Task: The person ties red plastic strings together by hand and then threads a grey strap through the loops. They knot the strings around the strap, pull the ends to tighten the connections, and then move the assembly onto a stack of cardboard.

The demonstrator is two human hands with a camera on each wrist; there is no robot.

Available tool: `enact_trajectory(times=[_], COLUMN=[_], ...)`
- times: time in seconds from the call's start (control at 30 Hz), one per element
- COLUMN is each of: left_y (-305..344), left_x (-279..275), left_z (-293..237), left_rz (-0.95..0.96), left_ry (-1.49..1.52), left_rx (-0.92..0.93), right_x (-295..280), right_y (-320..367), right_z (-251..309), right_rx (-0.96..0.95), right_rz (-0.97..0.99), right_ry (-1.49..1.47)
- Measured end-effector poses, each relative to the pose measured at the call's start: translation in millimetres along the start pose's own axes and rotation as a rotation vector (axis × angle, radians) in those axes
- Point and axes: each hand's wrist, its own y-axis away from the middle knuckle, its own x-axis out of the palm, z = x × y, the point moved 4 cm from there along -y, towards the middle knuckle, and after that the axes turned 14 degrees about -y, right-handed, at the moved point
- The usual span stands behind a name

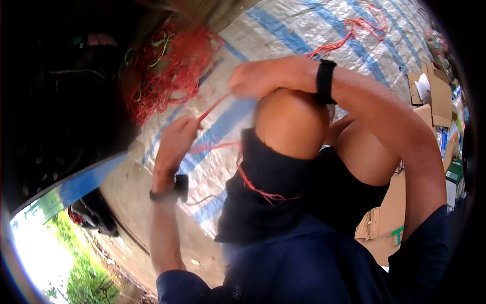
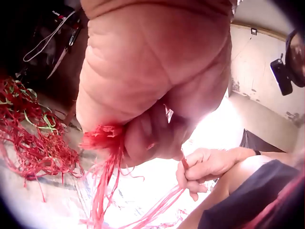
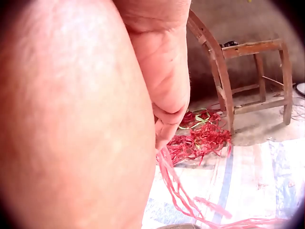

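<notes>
A tangled red heap (image 1: 162, 76) lies at the striped woven mat (image 1: 283, 30)'s left edge. The left hand (image 1: 174, 137) clenches a flat red strand (image 1: 212, 107), which runs taut to the pinching right hand (image 1: 253, 78). Only the left wrist view shows its frayed end (image 2: 102, 136); only the right wrist view shows a wooden frame (image 3: 224, 81).

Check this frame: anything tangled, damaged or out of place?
Yes. The red strand stretched between the left hand and right hand is frayed into loose fibres at the left hand's grip. A tangled heap of red strings lies at the edge of the striped mat.
</notes>
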Motion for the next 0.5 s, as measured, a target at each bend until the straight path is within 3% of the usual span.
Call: enact_trajectory(times=[0.03, 0.1, 0.27, 0.37, 0.43, 0.5], left_y=[6, 18, 45, 49, 53, 62], left_x=[-12, -27, -48, -42, -40, -40], left_z=[5, 18, 59, 115, 149, 165], left_rz=[-0.027, -0.006, -0.065, -0.120, -0.122, -0.070], left_ry=[-0.050, -0.013, 0.046, 0.015, -0.105, -0.047], left_rx=[0.045, -0.031, -0.162, -0.117, -0.136, -0.245], right_x=[0, 0, -12, -37, -77, -121], right_y=[-2, -5, 15, 37, 46, 84], right_z=[-7, -14, -17, -12, -35, -9], right_rx=[0.013, -0.193, -0.101, -0.051, -0.168, 0.052], right_rz=[-0.022, -0.080, -0.185, -0.172, -0.359, -0.422], right_ry=[0.012, 0.188, 0.243, 0.266, 0.276, 0.139])
